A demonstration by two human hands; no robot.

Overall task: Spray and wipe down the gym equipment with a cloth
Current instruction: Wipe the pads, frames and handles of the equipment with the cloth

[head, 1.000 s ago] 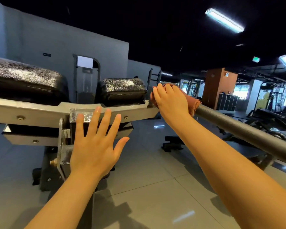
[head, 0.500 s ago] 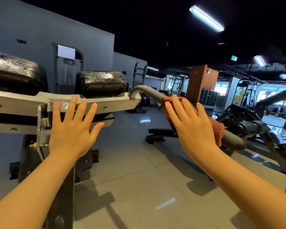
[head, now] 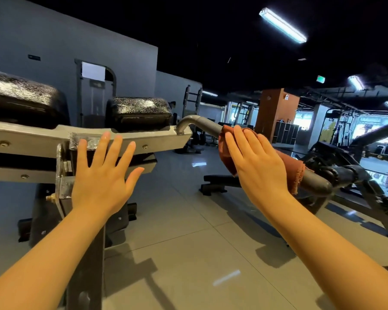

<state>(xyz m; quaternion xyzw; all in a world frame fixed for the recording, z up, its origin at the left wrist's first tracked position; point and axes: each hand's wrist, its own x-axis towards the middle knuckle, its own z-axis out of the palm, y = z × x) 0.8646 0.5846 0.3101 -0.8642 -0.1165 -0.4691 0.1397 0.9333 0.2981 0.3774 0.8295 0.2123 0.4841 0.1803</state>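
A rust-red cloth (head: 294, 170) is draped over the grey bar handle (head: 201, 123) that curves out from the machine's silver metal frame (head: 31, 134). My right hand (head: 257, 166) lies on top of the cloth with straight fingers and presses it onto the bar, about midway along it. The thumb is hidden. My left hand (head: 101, 175) is spread flat with its fingers apart, in front of the frame's crossbeam and bracket, and holds nothing. No spray bottle is in view.
Two black cracked pads (head: 139, 111) (head: 20, 100) sit on the frame. The bar's free end (head: 318, 184) points right toward dark machines (head: 349, 173). A low bench (head: 220, 182) stands on the tiled floor (head: 188, 253) beyond. A grey wall is at the left.
My right hand slid the cloth along the bar, away from the frame joint toward the free end; the bend of the bar now shows. My left hand stayed at the frame.
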